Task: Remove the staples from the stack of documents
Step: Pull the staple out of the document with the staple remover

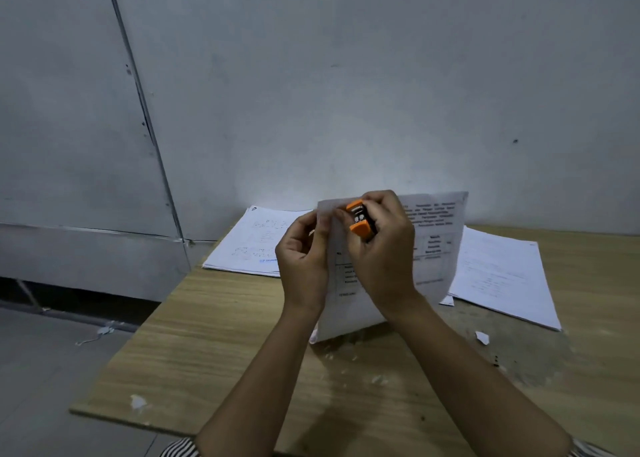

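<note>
Document: a printed sheaf [398,266] is being held upright above the wooden table [214,335], top-left corner raised between both hands.
Staple remover: the orange tool [360,218] is biting at that corner; the staple itself is too small to see.
Technique: probably best to be seating the claws fully, then pulling straight, not twisting, so the paper isn't tearing.
Right hand [384,248]: fingers are curling tight around the remover.
Left hand [304,255]: thumb and fingers are pinching the corner.
Surroundings: paper stacks are lying behind, left [252,242] and right [502,276].
</note>
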